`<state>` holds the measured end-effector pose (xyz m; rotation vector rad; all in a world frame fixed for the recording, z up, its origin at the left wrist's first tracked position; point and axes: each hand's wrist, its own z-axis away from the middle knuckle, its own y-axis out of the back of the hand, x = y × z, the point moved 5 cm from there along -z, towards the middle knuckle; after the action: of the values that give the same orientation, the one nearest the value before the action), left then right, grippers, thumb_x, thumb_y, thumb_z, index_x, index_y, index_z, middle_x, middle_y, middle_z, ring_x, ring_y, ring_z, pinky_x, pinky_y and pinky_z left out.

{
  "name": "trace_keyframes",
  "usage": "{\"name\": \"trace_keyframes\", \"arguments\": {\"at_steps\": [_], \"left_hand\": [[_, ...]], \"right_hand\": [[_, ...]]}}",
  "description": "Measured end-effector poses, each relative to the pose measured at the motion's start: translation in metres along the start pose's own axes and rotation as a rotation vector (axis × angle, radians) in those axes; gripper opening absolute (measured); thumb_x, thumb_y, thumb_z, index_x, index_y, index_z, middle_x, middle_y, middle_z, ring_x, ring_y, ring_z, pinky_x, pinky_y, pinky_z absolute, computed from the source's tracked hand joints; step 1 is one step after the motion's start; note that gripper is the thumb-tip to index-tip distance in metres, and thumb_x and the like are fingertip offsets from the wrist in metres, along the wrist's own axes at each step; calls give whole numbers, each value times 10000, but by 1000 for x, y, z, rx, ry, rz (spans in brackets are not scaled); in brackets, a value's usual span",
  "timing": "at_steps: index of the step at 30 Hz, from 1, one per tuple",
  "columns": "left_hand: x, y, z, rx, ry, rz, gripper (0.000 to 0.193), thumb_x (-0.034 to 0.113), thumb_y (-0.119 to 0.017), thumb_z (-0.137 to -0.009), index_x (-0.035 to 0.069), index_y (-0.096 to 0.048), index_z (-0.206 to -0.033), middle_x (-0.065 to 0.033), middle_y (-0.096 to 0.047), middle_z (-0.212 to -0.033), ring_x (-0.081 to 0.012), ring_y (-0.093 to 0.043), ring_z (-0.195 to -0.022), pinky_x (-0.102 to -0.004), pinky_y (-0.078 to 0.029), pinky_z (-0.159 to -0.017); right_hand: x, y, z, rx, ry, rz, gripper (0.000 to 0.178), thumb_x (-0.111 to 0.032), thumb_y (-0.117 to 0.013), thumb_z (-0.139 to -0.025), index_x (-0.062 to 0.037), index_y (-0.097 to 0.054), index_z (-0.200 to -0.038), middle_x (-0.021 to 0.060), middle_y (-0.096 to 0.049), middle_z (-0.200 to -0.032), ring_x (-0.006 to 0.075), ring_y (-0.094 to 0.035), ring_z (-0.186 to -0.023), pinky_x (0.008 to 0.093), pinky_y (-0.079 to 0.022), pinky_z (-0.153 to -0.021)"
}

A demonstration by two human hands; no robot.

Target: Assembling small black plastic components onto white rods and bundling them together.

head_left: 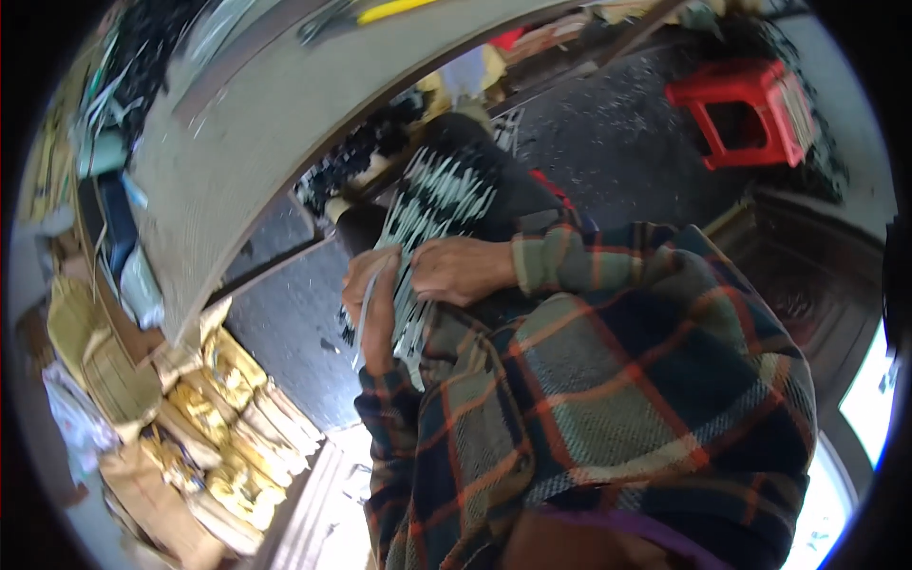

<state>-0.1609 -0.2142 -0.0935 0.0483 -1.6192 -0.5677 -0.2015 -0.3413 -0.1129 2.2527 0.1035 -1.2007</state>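
Observation:
A bundle of thin, pale green-white strips (445,190), some showing dark ends, lies across my lap on dark trousers. My left hand (372,290) is at the left side of the bundle, its fingers closed at the fingertips. A single pale strip (367,309) runs across that hand and down past the wrist; its upper end is between the thumb and fingers. My right hand (461,269) is curled close beside the left one, over the near part of the strips. What its fingertips pinch is hidden and blurred.
A curved grey table (242,161) borders my left and front, with a yellow-handled tool (391,9) on it. A red plastic stool (743,112) stands far right on the dark floor. Yellow-wrapped bundles in an open carton (223,408) sit lower left. Dark scraps lie under the table.

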Motion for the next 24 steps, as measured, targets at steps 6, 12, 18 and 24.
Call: {"name": "trace_keyframes", "arguments": {"at_steps": [6, 12, 18, 24], "left_hand": [[-28, -6, -23, -467, 416, 44, 118, 76, -593, -784, -23, -654, -802, -36, -572, -699, -109, -462, -701, -239, -369, -643], [-20, -9, -37, -619, 337, -82, 108, 64, -622, -730, -3, -671, -798, -44, -589, -727, -108, -494, -703, -241, -392, -627], [-38, -3, -29, -546, 357, -71, 132, 86, -605, -779, -20, -664, -830, -76, -633, -825, -112, -542, -764, -256, -428, -662], [-31, -5, -34, -458, 335, 99, 206, 158, -567, -850, -30, -648, -835, -53, -626, -835, -110, -537, -774, -239, -420, -707]], "right_hand": [[7, 23, 10, 144, -263, -406, 155, -157, -547, -822, -34, -509, -736, 125, -542, -694, 301, -552, -688, 375, -434, -666], [14, 51, -18, 411, -292, -273, 209, -230, -465, -875, -53, -522, -781, 134, -559, -648, 341, -564, -636, 393, -429, -547], [19, 33, -65, 314, -63, 340, 178, -269, -495, -839, -100, -485, -783, 74, -582, -621, 267, -593, -538, 395, -385, -416], [33, 59, -53, 171, -211, 511, 234, -315, -484, -855, -83, -463, -868, 110, -552, -544, 290, -548, -424, 400, -382, -375]]}}
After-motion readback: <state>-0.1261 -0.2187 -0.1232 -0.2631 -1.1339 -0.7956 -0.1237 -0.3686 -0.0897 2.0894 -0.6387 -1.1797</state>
